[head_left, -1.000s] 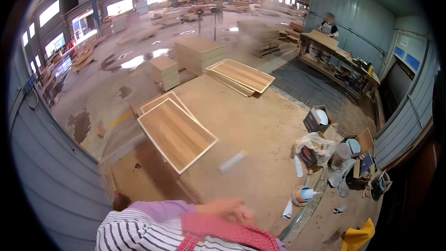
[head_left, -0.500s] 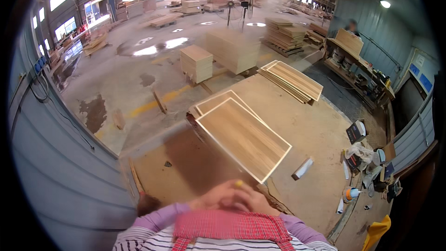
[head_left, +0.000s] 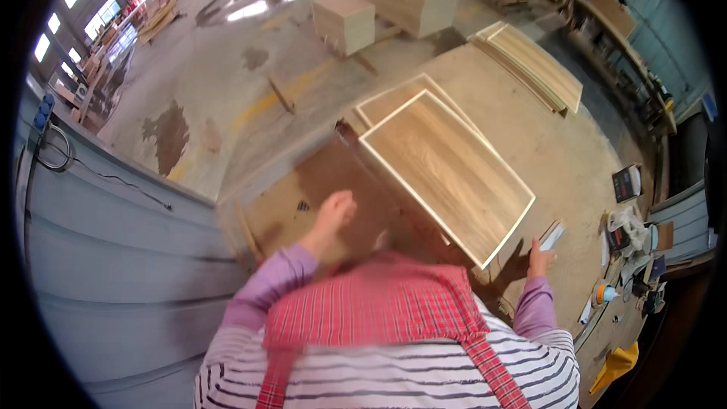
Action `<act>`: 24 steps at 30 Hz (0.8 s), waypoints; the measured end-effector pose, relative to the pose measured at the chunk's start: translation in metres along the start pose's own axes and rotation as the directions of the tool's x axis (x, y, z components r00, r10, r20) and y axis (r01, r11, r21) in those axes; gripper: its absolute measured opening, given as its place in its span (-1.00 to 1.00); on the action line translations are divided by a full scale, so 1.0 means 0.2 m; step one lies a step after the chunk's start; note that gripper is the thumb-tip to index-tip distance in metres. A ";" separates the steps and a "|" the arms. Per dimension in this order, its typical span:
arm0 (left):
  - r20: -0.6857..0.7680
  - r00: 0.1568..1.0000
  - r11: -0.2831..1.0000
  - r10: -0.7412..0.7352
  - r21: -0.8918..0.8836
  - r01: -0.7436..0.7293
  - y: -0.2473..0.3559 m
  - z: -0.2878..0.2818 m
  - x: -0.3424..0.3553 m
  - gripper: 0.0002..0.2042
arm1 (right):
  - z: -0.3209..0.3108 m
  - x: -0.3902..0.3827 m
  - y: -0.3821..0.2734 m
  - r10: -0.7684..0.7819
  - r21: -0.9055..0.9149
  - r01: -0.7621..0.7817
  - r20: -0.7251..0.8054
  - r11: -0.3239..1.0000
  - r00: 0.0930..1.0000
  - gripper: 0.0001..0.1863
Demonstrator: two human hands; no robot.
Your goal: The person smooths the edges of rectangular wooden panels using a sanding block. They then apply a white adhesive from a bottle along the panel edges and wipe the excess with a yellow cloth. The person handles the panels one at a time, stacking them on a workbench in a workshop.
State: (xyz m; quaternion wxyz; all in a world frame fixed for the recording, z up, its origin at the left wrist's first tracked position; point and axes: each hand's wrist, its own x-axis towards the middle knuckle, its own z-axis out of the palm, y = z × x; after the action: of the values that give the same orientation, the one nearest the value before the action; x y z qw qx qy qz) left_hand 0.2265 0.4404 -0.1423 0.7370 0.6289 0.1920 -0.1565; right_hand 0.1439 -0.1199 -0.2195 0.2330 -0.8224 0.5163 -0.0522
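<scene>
1. My left hand [head_left: 335,212], loosely curled and empty, rests on the brown board [head_left: 333,182] at 9 o'clock of the framed wooden panel [head_left: 447,174], apparently steadying it.
2. My right hand [head_left: 539,259] pinches a small white block [head_left: 552,236] at the panel's 4 o'clock corner.

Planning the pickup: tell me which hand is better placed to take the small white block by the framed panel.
Right. The right hand rests just below the small white block, beside the framed wooden panel. The left hand is across the panel, over the brown board.

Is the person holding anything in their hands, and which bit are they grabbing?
The right hand grips the lower end of a small flat pale block. The left hand looks empty, hovering over the brown board.
</scene>
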 end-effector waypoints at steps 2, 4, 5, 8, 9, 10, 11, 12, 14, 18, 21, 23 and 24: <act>-0.101 0.992 0.974 0.075 0.222 -0.051 0.00 -0.07 0.23 -0.59 | 0.12 0.05 0.05 -0.001 -0.150 -0.023 -0.156 0.988 0.988 -0.08; -0.118 0.980 0.913 0.160 0.396 -0.102 0.05 -0.10 0.38 -0.57 | 0.10 -0.02 -0.03 0.045 -0.206 -0.097 -0.245 0.974 0.968 -0.12; -0.116 0.972 0.868 0.206 0.480 -0.127 0.07 -0.12 0.44 -0.56 | 0.18 0.05 0.10 -0.058 -0.236 -0.017 -0.307 0.972 0.950 -0.22; -0.019 0.938 0.699 0.345 0.672 -0.244 0.04 -0.20 0.71 -0.51 | 0.15 0.07 0.09 -0.088 -0.208 0.023 -0.309 0.978 0.947 -0.45; 0.057 0.928 0.608 0.369 0.740 -0.288 0.11 -0.12 0.75 -0.49 | 0.12 0.05 0.10 0.034 0.086 -0.016 -0.207 0.996 0.978 -0.47; 0.009 0.974 0.734 0.228 0.655 -0.178 0.17 -0.03 0.75 -0.52 | 0.08 0.03 0.09 0.107 0.369 -0.071 -0.079 0.927 0.991 -0.50; -0.025 0.997 0.830 0.075 0.555 -0.049 0.23 0.06 0.74 -0.55 | 0.03 0.01 0.05 0.134 0.612 -0.144 0.062 0.778 0.989 -0.53; -0.054 0.995 0.890 -0.078 0.446 0.094 0.26 0.10 0.74 -0.58 | -0.03 -0.10 -0.09 0.170 0.706 -0.245 0.176 0.665 0.969 -0.59; 0.018 0.991 0.939 -0.134 0.323 0.122 0.21 0.10 0.83 -0.65 | 0.03 -0.23 -0.11 0.120 0.784 -0.281 0.259 0.553 0.959 -0.61; 0.038 0.985 0.954 -0.169 0.258 0.154 0.24 0.13 0.93 -0.77 | 0.18 -0.58 -0.28 -0.015 0.890 -0.177 0.202 0.421 0.979 -0.56; 0.034 0.983 0.929 -0.181 0.335 0.159 0.31 0.16 1.05 -0.79 | 0.18 -0.74 -0.54 0.005 0.842 -0.122 0.141 0.525 0.990 -0.53; -0.014 0.987 0.947 -0.160 0.279 0.157 0.35 0.14 1.11 -0.78 | 0.21 -0.77 -0.61 0.016 0.825 -0.125 0.139 0.551 0.990 -0.53; -0.010 0.986 0.938 -0.165 0.309 0.160 0.40 0.15 1.13 -0.77 | 0.22 -0.79 -0.64 0.027 0.830 -0.125 0.131 0.544 0.991 -0.54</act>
State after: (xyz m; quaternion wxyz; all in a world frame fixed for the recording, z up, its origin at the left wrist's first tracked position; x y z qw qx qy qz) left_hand 0.4643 0.4264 -0.1769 0.6158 0.7171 0.2102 -0.2499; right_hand 0.1906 0.0795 -0.1787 0.6244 -0.5907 0.4517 -0.2390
